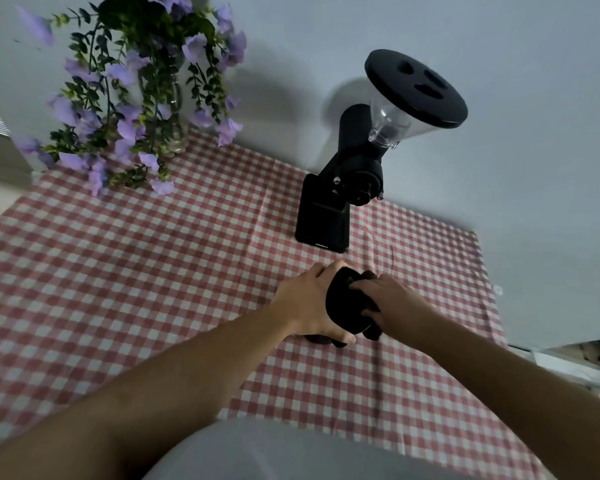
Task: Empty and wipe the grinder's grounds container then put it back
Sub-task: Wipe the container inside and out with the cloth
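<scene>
A black coffee grinder (329,216) with a clear hopper and black lid stands at the back of the table, its base platform bare. In front of it my left hand (309,303) wraps around a dark grounds container (321,339), mostly hidden, resting on the tablecloth. My right hand (392,303) presses a black cloth (343,306) over and into the container's top. The two hands sit close together, the cloth between them.
A red-and-white checked tablecloth (153,289) covers the table. A glass vase of purple flowers (146,88) stands at the back left. A pale wall runs behind, and the table's right edge (492,299) lies close to my right hand.
</scene>
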### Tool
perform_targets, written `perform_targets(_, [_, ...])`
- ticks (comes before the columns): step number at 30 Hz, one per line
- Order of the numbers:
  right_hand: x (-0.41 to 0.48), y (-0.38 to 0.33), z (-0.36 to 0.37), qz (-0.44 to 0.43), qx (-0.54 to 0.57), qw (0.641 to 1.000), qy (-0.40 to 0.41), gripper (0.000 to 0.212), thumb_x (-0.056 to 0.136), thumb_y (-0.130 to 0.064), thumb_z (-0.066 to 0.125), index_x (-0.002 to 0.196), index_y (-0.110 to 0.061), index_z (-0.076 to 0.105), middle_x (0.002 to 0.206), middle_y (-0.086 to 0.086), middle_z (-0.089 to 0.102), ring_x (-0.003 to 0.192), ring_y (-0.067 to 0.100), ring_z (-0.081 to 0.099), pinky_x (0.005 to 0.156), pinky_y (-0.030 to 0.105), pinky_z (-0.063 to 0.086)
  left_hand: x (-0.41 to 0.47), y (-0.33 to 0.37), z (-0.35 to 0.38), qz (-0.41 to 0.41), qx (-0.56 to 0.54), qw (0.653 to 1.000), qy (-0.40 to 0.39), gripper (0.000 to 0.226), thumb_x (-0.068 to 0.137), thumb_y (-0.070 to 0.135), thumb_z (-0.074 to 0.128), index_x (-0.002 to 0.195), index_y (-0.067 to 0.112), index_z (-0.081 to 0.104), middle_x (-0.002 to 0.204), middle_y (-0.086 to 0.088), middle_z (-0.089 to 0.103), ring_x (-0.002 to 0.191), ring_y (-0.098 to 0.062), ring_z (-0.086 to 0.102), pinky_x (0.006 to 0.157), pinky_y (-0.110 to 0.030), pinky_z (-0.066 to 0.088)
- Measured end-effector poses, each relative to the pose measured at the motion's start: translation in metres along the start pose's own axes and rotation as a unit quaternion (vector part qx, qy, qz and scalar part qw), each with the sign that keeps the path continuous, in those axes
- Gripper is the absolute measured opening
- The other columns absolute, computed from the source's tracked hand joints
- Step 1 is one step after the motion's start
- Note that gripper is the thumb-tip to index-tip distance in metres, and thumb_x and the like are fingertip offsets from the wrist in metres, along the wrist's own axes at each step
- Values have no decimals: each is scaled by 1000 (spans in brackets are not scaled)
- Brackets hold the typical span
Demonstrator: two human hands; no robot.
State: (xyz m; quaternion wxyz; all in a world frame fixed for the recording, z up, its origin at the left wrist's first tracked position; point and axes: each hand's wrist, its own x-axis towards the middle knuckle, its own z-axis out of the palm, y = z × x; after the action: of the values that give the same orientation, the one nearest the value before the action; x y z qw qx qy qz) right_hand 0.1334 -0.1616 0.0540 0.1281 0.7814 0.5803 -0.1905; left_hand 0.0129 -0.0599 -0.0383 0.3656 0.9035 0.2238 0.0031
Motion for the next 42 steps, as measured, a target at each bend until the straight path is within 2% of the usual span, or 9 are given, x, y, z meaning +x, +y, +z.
perform_targets(7, [13,-1,-35,-28,15,986,-164,28,91,-21,58,119,-21,62,117,-3,60,106,13,56,87,23,42,-1,6,-5,-16,-12,1000,-7,116,47,76,73,142,40,18,128,5,48,111,-17,55,83,-45,54])
perform_targets(11, [27,-2,-35,-33,-59,997,-36,32,92,-18,53,124,-24,58,118,3,60,105,21,56,92,35,47,-2,2,-4,-13,9,1000,-17,123,55,74,75,149,36,6,147,3,38,124,-21,51,91,-46,51])
perform_targets(14, [24,-5,-13,-30,-80,996,8,31,94,-19,48,125,-21,56,118,1,60,106,18,52,88,28,44,-1,1,-3,-9,18,1000,-15,126,55,74,75,150,35,3,150,2,36,126,-22,50,91,-47,51])
perform_targets(17, [11,-9,-5,14,-1,999,-53,32,94,-18,51,126,-17,55,113,4,61,85,11,59,72,20,47,0,1,-2,-5,0,1000,-2,120,51,73,75,147,37,12,138,2,46,116,-20,55,86,-46,53])
perform_targets(22, [9,-1,-46,-35,8,987,-156,25,91,-21,58,115,-20,65,114,-4,63,103,11,58,87,24,43,0,3,-3,2,-21,1000,11,110,47,77,72,138,38,23,128,8,52,116,-16,53,82,-44,53])
perform_targets(28, [19,0,-33,36,77,996,32,34,92,-18,56,126,-22,58,124,1,62,107,17,60,93,30,49,-1,3,-4,-13,15,1000,-10,126,55,73,76,151,36,4,147,3,38,125,-21,49,92,-45,48])
perform_targets(32, [-7,-5,-5,24,97,994,-43,36,95,-19,52,130,-23,55,129,1,58,108,15,59,88,22,46,0,1,-3,-6,-14,1000,-4,118,50,73,77,144,40,16,135,5,48,117,-18,54,89,-46,51])
perform_targets(36, [0,2,-38,-30,12,991,-130,31,93,-16,53,121,-26,62,125,-3,60,111,14,56,97,28,44,0,7,-5,-18,-4,1000,-13,119,50,73,77,145,39,14,137,6,46,120,-17,51,89,-45,50])
perform_targets(42, [26,-5,-29,18,42,999,27,32,94,-17,50,123,-22,61,122,2,63,103,19,61,90,34,52,-1,4,-4,-24,10,1000,-16,129,53,73,77,152,35,4,149,4,37,129,-20,46,96,-45,47])
